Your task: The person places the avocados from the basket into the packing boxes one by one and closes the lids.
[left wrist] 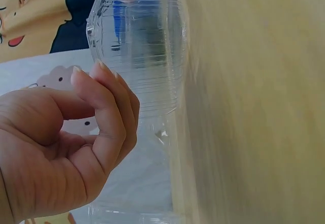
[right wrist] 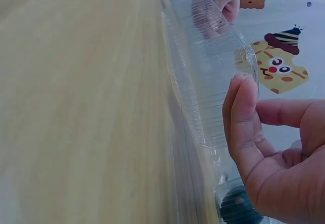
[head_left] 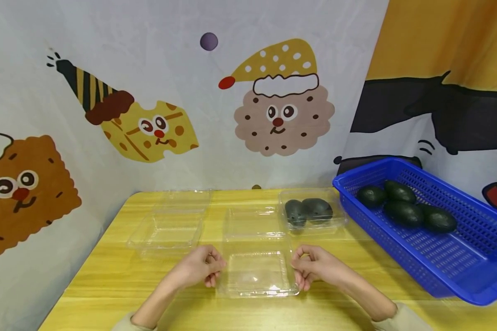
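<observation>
Clear container (head_left: 257,272) between left hand (head_left: 200,265) and right hand (head_left: 316,266)
Left hand pinches its 9 o'clock edge, right hand its 3 o'clock edge; container location: 6 o'clock side of yellow table (head_left: 103,285); from it, second container (head_left: 176,230) at 10 o'clock, two avocados (head_left: 317,209) in third container (head_left: 314,225) at 2 o'clock, blue basket (head_left: 389,238) with four avocados (head_left: 403,214) at 3 o'clock

no text, label, brand, number or sign can be read in any view.
</observation>
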The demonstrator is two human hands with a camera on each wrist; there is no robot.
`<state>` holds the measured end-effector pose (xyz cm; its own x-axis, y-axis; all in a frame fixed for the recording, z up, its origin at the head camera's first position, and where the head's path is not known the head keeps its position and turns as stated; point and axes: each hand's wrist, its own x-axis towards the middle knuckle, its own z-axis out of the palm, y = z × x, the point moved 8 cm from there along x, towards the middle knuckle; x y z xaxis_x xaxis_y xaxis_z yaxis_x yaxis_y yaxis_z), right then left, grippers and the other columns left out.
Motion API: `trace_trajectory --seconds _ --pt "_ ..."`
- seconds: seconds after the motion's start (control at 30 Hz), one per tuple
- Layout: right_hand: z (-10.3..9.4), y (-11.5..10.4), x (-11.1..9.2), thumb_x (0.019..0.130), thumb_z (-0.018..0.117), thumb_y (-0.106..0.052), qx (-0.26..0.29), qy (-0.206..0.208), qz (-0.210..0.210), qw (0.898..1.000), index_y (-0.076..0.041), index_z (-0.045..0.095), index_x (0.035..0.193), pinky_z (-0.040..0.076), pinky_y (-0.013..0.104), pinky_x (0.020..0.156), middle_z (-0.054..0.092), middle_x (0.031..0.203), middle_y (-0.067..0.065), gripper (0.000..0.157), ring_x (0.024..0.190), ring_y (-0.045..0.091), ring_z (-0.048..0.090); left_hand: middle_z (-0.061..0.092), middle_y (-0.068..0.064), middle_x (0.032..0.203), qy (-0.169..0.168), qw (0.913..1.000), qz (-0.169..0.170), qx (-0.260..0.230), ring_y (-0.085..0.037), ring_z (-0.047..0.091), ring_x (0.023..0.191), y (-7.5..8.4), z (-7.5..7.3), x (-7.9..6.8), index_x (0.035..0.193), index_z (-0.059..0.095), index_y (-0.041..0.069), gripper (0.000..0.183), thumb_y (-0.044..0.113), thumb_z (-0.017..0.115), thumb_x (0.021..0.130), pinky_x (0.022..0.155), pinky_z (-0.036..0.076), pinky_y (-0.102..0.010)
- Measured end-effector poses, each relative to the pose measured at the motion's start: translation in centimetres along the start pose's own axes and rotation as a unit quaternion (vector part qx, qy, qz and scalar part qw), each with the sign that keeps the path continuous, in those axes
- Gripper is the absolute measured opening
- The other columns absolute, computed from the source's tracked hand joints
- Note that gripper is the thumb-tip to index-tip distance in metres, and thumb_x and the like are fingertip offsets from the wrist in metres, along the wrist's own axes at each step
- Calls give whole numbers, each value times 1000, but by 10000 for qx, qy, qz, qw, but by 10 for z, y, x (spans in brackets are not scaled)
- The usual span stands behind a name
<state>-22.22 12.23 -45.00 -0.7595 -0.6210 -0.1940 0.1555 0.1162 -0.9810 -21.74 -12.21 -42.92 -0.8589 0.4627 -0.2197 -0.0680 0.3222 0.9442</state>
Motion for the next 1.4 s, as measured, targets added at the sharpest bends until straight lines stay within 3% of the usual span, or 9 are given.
trace_trajectory --seconds 0.27,0.73,1.13,1.4 --pt "0 -1 -10 94 50 -11 77 -309 -54 9995 13 42 100 53 27 53 62 70 14 26 58 17 58 57 -14 69 -321 9992 -76 -235 -15 55 53 -1 12 -3 94 50 -8 20 11 56 91 46 47 -22" --pt "-1 -1 -15 96 49 -13 4 -604 81 9981 14 40 103 53 28 52 62 71 15 29 58 19 59 58 -14 69 -365 9991 -37 -194 -14 55 52 -1 17 -3 90 50 -7 19 10 57 91 45 47 -20" --pt "-16 -20 -23 96 50 -18 -753 -169 26 9970 13 48 106 55 42 59 61 78 21 32 66 25 61 58 -16 70 -355 9991 -33 -224 -14 55 52 -1 17 -3 89 50 -7 20 12 58 90 45 47 -21" --pt "-39 -48 -37 96 48 -20 -1246 200 -258 9917 8 48 110 52 50 66 59 85 29 31 74 40 61 58 -16 70 -347 9991 -41 -249 -14 55 52 1 17 -4 89 50 -7 19 11 57 90 45 47 -20"
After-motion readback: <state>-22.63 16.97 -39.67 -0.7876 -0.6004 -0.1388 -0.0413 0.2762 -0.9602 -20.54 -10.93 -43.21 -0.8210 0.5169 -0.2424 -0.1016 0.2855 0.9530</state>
